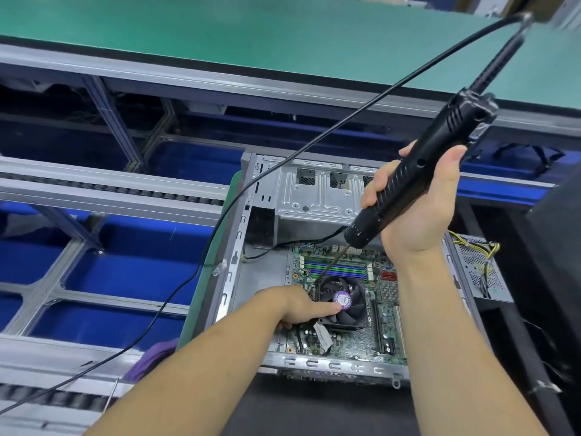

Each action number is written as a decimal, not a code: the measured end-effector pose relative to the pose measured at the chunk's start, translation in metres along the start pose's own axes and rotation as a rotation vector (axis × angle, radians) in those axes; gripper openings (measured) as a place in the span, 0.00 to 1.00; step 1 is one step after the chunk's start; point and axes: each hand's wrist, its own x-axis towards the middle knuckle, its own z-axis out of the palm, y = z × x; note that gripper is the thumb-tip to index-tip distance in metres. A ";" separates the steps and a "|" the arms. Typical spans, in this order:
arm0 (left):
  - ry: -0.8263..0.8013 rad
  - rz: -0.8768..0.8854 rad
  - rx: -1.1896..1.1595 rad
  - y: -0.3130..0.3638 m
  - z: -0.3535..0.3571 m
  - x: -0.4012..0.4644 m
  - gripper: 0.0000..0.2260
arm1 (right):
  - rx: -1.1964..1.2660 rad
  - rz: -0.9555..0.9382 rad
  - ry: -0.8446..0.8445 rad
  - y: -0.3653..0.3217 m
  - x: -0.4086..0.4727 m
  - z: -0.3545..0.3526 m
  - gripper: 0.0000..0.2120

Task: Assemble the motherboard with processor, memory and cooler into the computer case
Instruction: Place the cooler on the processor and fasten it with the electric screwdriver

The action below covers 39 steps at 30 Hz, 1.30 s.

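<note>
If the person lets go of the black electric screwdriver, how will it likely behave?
The electric screwdriver looks rigid and top-heavy, so it would probably tip sideways off its thin bit. Its black cable hangs in a loose curve, so it seems floppy and may tug it. The right hand grips its ribbed body, likely not slippery.

Drive cage (317,193) and cable (220,221) seemingly crowd the cooler (344,302).

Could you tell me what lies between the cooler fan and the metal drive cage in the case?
The memory slots on the motherboard, crossed by the screwdriver bit; head view.
</note>
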 end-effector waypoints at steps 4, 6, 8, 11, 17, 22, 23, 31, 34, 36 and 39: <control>-0.001 0.004 0.002 -0.001 0.000 0.001 0.38 | -0.081 -0.003 -0.186 -0.004 -0.011 0.012 0.32; 0.000 0.009 0.002 -0.001 0.000 0.001 0.38 | -0.118 0.002 -0.235 -0.007 -0.014 0.017 0.34; 0.003 0.007 -0.006 -0.002 0.000 0.001 0.38 | -0.166 -0.046 -0.258 -0.010 -0.014 0.019 0.33; 0.006 0.012 -0.020 -0.002 0.000 0.000 0.38 | -0.201 -0.033 -0.335 -0.014 -0.011 0.022 0.30; 0.003 -0.001 -0.034 0.000 -0.002 -0.003 0.38 | -0.170 0.007 -0.322 -0.010 -0.012 0.030 0.39; 0.012 0.013 -0.018 0.004 0.000 -0.007 0.48 | -0.187 0.033 -0.358 -0.005 -0.014 0.032 0.39; 0.018 0.020 -0.017 0.007 0.000 -0.009 0.49 | -0.196 0.029 -0.365 -0.005 -0.014 0.032 0.38; 0.381 0.196 0.603 0.024 0.005 -0.024 0.30 | -0.195 0.023 -0.338 -0.009 -0.015 0.029 0.37; 0.528 0.476 0.952 0.042 0.007 -0.042 0.07 | -0.195 0.021 -0.342 -0.010 -0.014 0.031 0.37; 0.546 0.693 1.022 0.053 0.015 -0.046 0.06 | -0.203 0.024 -0.347 -0.010 -0.013 0.032 0.38; 0.666 0.904 0.948 0.056 0.022 -0.036 0.14 | -0.203 0.035 -0.346 -0.011 -0.010 0.032 0.38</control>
